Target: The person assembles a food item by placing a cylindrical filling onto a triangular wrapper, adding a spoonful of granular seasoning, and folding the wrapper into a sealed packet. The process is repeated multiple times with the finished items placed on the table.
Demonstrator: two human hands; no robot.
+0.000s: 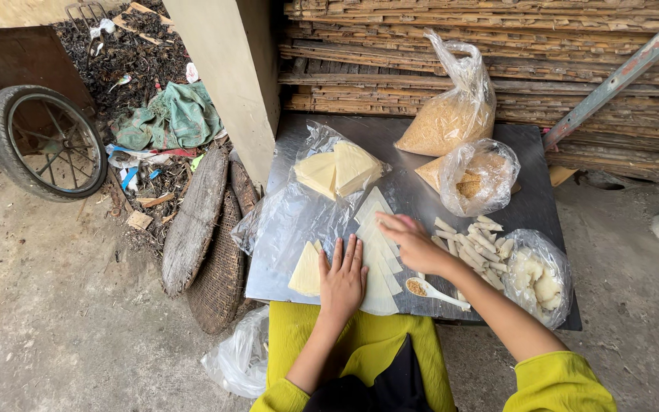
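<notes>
My left hand (342, 280) lies flat, fingers spread, on a row of pale triangular pastry sheets (376, 229) laid out on a grey metal tray (284, 275). My right hand (413, 240) rests on the same row a little farther up, fingers curled over a sheet's edge. A white spoon (436, 291) with brown filling lies just right of my hands. Beyond it is a pile of rolled pastry sticks (476, 243). A stack of more sheets (337, 172) sits on clear plastic at the tray's far left.
Two plastic bags of brown crumbs (451, 114) (476, 177) stand at the tray's back, a bag of white lumps (539, 278) at the right. Woven baskets (207, 236) lean at the left, a cart wheel (43, 141) beyond. Bamboo slats (497, 46) line the wall.
</notes>
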